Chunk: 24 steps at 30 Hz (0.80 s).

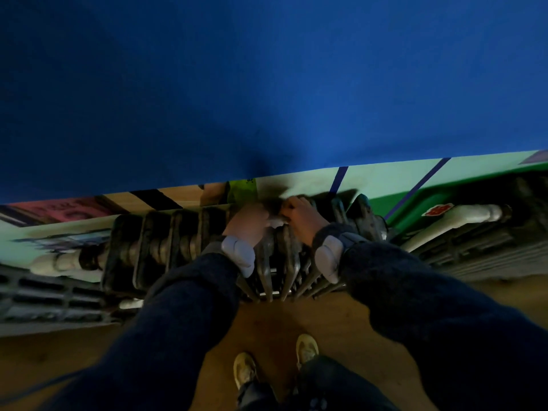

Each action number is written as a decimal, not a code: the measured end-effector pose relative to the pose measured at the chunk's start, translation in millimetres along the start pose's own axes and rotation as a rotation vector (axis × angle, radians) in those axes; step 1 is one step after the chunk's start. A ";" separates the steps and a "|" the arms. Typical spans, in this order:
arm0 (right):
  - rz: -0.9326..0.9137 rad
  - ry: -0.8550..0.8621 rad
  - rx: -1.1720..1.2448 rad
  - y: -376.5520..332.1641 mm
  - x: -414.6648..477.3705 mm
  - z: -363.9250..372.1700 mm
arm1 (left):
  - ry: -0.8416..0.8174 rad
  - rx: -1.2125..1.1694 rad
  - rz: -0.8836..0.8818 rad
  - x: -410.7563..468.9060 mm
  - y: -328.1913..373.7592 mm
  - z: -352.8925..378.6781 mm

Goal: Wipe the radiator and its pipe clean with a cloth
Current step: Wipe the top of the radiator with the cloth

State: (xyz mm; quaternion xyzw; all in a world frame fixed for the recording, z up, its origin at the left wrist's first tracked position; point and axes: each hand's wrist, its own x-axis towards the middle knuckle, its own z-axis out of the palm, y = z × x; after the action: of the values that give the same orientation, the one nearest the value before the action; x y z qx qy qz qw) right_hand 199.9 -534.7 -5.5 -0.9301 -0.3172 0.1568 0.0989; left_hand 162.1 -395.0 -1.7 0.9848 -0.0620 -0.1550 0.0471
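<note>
Dark ribbed cast-iron radiator (pixel 184 241) is being wiped along its top, against the blue wall (pixel 267 84), with a white pipe (pixel 462 218) running off its right end. A small pale cloth (pixel 275 223) is being gripped on the top ribs by the curled left hand (pixel 247 225). The right hand (pixel 302 221) is being held curled just beside it; whether it is also gripping the cloth cannot be told.

Dark fuzzy sleeves (pixel 166 321), pale wristbands (pixel 238 255) (both wrists), tan shoes (pixel 246 369)

Head camera looks steeply down, close over the radiator (pixel 157 247).
</note>
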 end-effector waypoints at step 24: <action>0.013 -0.433 0.042 -21.4 -41.0 -29.8 | -0.324 -0.084 0.172 -33.5 8.8 -21.2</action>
State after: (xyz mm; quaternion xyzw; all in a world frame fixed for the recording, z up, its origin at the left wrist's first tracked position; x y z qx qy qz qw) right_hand 167.7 -546.0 37.7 -0.8744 -0.3216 0.3603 0.0469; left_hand 136.1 -397.6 29.4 0.9352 -0.1464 -0.3096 0.0904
